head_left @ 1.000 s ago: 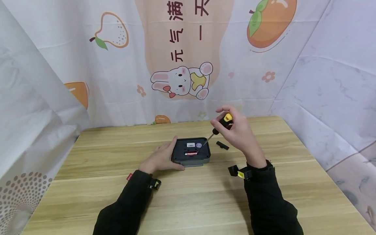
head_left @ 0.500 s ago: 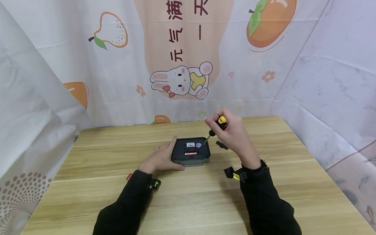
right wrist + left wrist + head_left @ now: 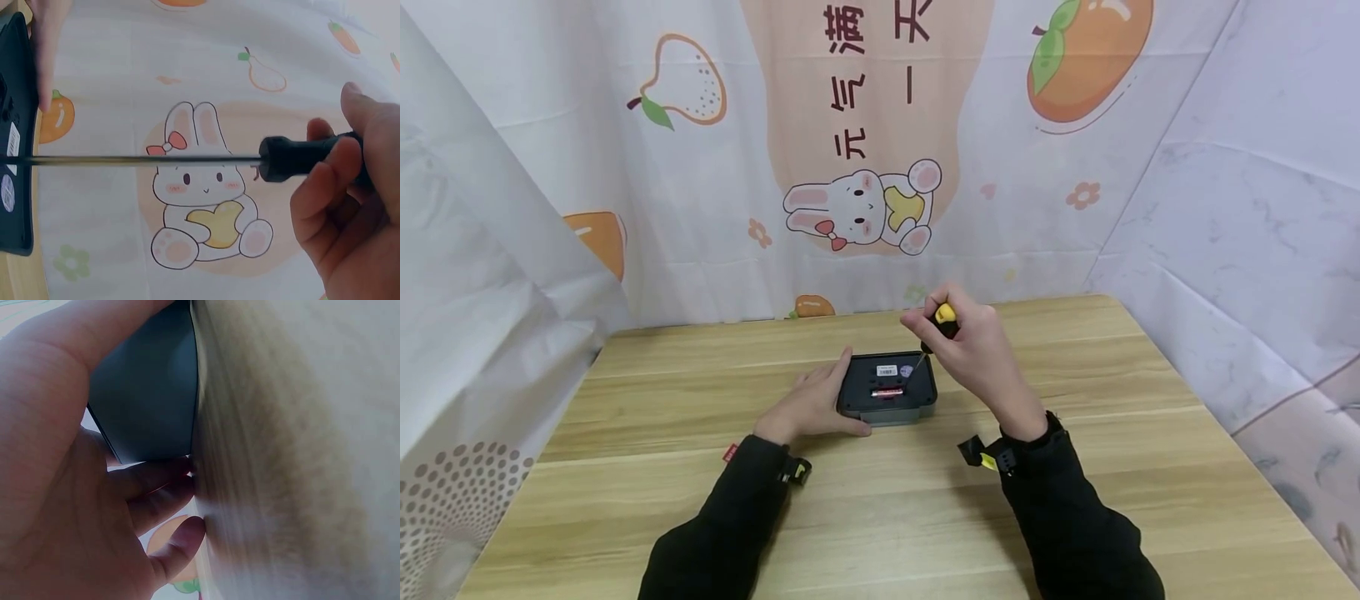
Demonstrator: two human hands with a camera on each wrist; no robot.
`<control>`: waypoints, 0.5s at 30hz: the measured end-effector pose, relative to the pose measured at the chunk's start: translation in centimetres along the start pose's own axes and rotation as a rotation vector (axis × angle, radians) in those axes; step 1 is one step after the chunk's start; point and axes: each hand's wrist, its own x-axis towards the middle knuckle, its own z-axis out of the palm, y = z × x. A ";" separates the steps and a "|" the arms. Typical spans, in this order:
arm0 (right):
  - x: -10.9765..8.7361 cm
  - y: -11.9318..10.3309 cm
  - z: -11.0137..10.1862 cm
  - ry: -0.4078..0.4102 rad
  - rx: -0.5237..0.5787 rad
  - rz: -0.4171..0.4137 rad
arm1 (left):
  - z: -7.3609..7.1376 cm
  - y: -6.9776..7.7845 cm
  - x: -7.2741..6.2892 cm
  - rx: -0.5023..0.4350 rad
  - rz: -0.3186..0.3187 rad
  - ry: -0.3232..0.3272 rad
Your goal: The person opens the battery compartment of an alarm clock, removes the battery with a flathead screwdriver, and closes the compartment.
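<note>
1. While the left hand (image 3: 808, 404) clasps its left end, thumb opposite fingers, a black-and-grey rectangular plastic case (image 3: 889, 404) sits on the pale wooden worktop (image 3: 917, 517).
2. Its red-and-silver cylindrical battery (image 3: 887, 392) lies exposed: opening looks done, reclosing not.
3. A white barcode label (image 3: 887, 371) and purple round sticker (image 3: 906, 372) are unreadably small.
4. The right hand (image 3: 976, 342), fingers curled, grips a black-and-yellow screwdriver (image 3: 946, 315) angled toward the battery.
5. Behind, a white printed curtain (image 3: 700, 208) reads sideways "元气满" and "一天".

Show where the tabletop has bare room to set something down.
Bare: the tabletop between the left sleeve and right sleeve, in front of the black device; also left of the left sleeve and right of the right one. Crowded: around the device, which the left hand grips while the right hand holds a screwdriver over it.
</note>
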 end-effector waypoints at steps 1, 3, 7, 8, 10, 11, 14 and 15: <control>0.0 0.0 0.1 0.001 -0.010 -0.003 | 0.0 0.0 0.0 -0.001 -0.001 -0.001; -0.1 -0.1 0.3 0.006 -0.024 -0.005 | 0.1 0.0 -0.1 -0.006 0.004 0.001; -0.2 -0.4 0.5 0.005 -0.051 -0.009 | 0.1 -0.1 -0.3 -0.016 -0.001 0.001; -0.2 -0.5 0.6 0.004 -0.054 -0.011 | 0.1 -0.1 -0.4 -0.019 -0.002 0.002; -0.2 -0.6 0.6 0.005 -0.072 -0.023 | 0.1 -0.1 -0.4 -0.020 -0.003 0.003; -0.1 -0.7 0.6 0.006 -0.083 -0.030 | 0.1 -0.1 -0.4 -0.022 -0.002 0.005; -0.1 -0.9 0.7 0.001 -0.117 -0.053 | 0.1 0.0 -0.3 -0.022 0.005 0.011; -0.1 -1.0 0.7 -0.002 -0.127 -0.063 | 0.1 0.0 -0.3 -0.020 0.006 0.012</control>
